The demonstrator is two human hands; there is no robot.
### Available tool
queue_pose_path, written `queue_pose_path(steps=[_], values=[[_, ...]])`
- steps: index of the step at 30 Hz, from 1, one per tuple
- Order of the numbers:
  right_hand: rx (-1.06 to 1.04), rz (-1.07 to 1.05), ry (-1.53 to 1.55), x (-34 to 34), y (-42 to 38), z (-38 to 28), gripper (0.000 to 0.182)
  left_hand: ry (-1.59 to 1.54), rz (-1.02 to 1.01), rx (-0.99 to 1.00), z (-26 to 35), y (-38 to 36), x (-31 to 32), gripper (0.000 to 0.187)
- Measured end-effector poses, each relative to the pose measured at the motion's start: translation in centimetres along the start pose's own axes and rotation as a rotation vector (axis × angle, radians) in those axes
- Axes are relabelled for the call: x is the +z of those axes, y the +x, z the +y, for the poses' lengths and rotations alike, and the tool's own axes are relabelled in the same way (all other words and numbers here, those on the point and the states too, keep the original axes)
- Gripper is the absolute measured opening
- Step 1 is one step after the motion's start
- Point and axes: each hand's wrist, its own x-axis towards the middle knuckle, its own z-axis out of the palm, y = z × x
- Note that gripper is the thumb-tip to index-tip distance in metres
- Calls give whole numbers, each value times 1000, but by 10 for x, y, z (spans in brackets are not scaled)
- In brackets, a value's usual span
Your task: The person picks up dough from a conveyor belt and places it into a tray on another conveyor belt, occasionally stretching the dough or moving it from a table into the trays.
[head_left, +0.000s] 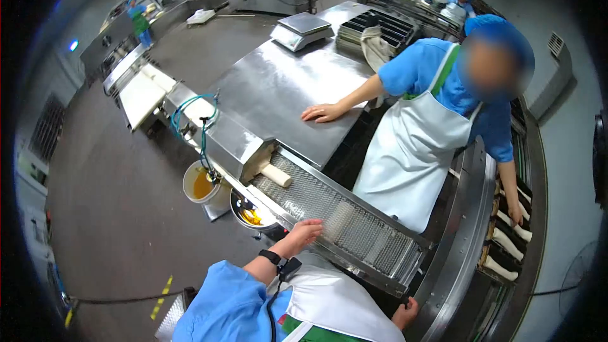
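My left hand (305, 235) is open, its fingers stretched out over the near rail of a mesh conveyor (345, 221). Nothing is in it. A black strap with a small dark device sits on that wrist. Low in the view, my right hand (405, 313) is closed with curled fingers and looks empty, beside the metal frame (446, 272) at the conveyor's end. A pale dough roll (277, 175) lies on the mesh at the far end, just out of the metal housing (237, 142).
Across the conveyor a co-worker in a white apron (405, 152) rests one hand on the steel table (272, 82) and reaches with the other to trays (503, 240) of long dough pieces. A white bucket (199, 182) and a pot (252, 211) of yellow liquid stand left. A scale (301, 31) sits behind.
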Motion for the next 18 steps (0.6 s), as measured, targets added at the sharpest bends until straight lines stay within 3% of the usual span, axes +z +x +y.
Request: queue_pose_path(steps=[4,8,10,14,18], values=[[-96,17,76,14,3,0,36,-93,34,6,-11,-12,-19,41],[0,48,-14,-3,-1,-53,33,-89,149,105,-16,-13,-35,41],[-119,-54,36,2,3,-41,29,43,181,235,-13,-11,-44,41],[-255,28,95,0,-1,-36,27,287,262,475,25,-11,-34,38],[-114,78,83,-14,-13,-33,28,661,273,710,22,43,-48,36]])
